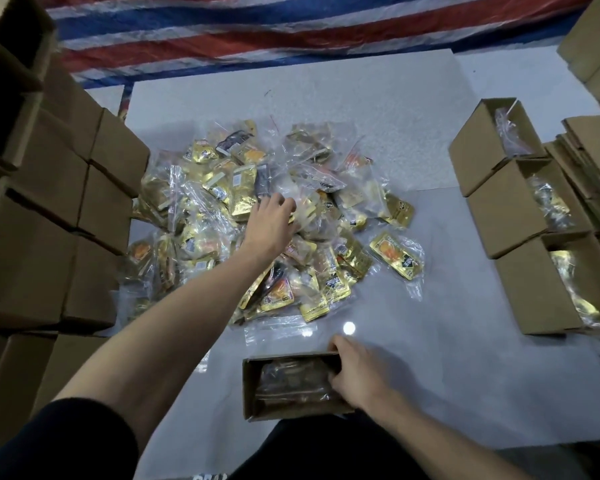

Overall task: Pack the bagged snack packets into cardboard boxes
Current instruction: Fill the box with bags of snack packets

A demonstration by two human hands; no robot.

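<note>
Down by the person's lap sits the open box, long axis running left to right, with one bagged packet already lying inside along that length. The right hand has it by the right end wall, thumb over the far corner and fingers curled down inside the rim, so that box looks steadied.

Now out to the far side: the left hand is stretched over the pile of bagged snack packets, palm down, fingers bent onto a clear bag near the top of the heap. Whether it has actually closed on that bag I can't tell (the fingertips are lost among the shiny plastic).

Here's what the next move turns on, I'd say: the box lies nearer than that reaching hand and a touch to its right, so any bag has to come straight back toward the body and go in lengthwise. An empty clear bag lies flat between pile and box.

Off to the right, three filled boxes stand in a row, tops open, gold showing inside. Closed cartons are stacked on the left, cut off by the frame edge. Print on the packets is too small to read.
</note>
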